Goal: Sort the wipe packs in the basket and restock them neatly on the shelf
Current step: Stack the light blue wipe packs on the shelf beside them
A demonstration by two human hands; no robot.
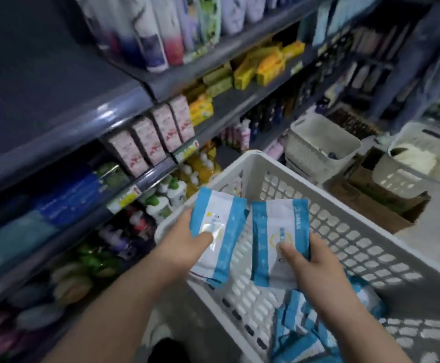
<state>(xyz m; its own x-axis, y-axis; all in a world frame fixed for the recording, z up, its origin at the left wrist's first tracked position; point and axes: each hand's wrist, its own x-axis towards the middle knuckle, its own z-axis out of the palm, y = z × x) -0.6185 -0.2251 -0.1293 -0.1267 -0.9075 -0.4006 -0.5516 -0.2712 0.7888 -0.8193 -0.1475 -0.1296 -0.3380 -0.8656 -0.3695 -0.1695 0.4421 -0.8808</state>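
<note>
Our left hand point(187, 239) pinches one wipe pack point(217, 231) and our right hand point(315, 260) grips another point(274, 242), both lifted over the basket point(370, 231); more packs point(310, 331) lie below our right wrist. The soft film could slip from these thumb grips, and reaching left to the crowded shelf point(145, 179) we might knock bottles.

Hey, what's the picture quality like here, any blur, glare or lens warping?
Head view: the shelves smear with motion blur; the left pack, gripped by the left hand, and right pack, in the right hand, look sharper; glare sits on the left pack's film; shelf edges bow from the wide lens; bright patches dapple the basket.
</note>
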